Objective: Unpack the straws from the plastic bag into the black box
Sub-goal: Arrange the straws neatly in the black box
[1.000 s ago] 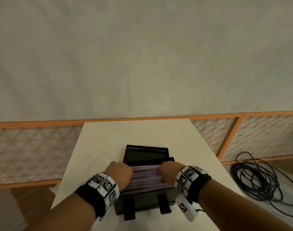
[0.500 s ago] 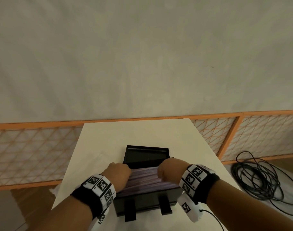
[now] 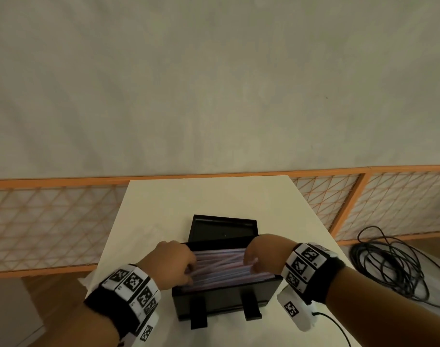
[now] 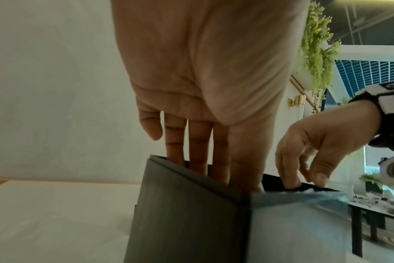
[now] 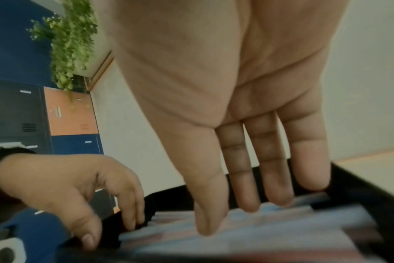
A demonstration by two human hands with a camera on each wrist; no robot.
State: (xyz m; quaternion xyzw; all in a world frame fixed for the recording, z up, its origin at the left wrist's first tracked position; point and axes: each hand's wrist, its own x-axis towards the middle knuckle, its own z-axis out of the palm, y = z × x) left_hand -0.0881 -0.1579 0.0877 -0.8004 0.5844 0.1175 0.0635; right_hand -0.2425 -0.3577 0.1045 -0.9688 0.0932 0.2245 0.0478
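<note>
Black card walls hem in the pale pink and blue straws (image 3: 221, 265), which lie lengthwise in the black box (image 3: 221, 298) on the white table (image 3: 209, 196), its lid (image 3: 224, 227) standing open behind. I keep one hand at each end of the bundle, because loose straws roll and splay unless both ends are squared together. My left hand (image 3: 172, 264) has its fingers (image 4: 197, 142) long and nearly straight, dipped inside the left wall to push the tips level. My right hand (image 3: 266, 251) does the same at the other end, fingers (image 5: 268, 160) extended and resting on top of the straws, gripping nothing. A few straws cross the rest at a slant, so I judge the packing nearly done but untidy. I cannot see the plastic bag in any view.
</note>
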